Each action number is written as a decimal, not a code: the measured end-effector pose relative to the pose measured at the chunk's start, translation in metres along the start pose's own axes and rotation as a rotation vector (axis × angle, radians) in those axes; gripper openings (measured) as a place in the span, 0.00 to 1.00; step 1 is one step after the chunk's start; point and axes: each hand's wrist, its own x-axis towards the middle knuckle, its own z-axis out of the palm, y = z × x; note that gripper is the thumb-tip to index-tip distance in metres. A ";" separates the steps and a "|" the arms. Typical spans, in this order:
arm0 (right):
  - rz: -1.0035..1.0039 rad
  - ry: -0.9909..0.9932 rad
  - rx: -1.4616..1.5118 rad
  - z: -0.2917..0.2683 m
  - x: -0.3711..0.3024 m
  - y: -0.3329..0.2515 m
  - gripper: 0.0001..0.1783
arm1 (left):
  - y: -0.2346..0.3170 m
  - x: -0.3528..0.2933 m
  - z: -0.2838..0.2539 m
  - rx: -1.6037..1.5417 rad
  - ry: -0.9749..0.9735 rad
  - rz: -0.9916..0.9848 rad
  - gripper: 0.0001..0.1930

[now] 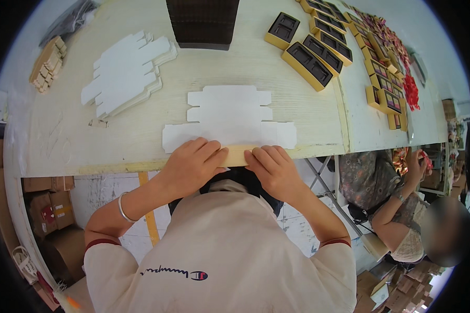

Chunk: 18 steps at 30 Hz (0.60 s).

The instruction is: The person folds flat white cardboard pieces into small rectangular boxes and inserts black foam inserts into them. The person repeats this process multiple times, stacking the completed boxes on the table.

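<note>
A flat white cardboard box blank with side tabs lies at the table's near edge in front of me. Along its near side runs a pale gold strip, apparently a folded-over flap. My left hand closes its fingers on this strip at the left, thumb toward the middle. At the right, my right hand grips the same strip with curled fingers. A small gap separates the two hands, and the fingertips partly cover the blank's near edge.
A stack of white blanks lies to the left, with gold pieces beyond. A dark stack stands at the back. Gold boxes with black trays and filled boxes sit right. A co-worker sits at right, holding something red.
</note>
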 end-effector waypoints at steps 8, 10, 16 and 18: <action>0.372 -0.321 0.244 -0.007 0.045 0.016 0.09 | -0.022 0.035 -0.009 0.016 -0.224 -0.200 0.06; 0.440 -0.276 0.356 -0.012 0.051 0.015 0.11 | -0.010 0.041 -0.015 0.257 -0.045 -0.081 0.08; 0.701 -0.165 1.310 -0.005 0.036 0.007 0.26 | 0.002 0.041 -0.015 -0.241 -0.221 -0.417 0.14; 0.688 -0.191 1.448 -0.008 0.029 -0.002 0.29 | -0.012 0.042 -0.015 -0.220 -0.207 -0.398 0.11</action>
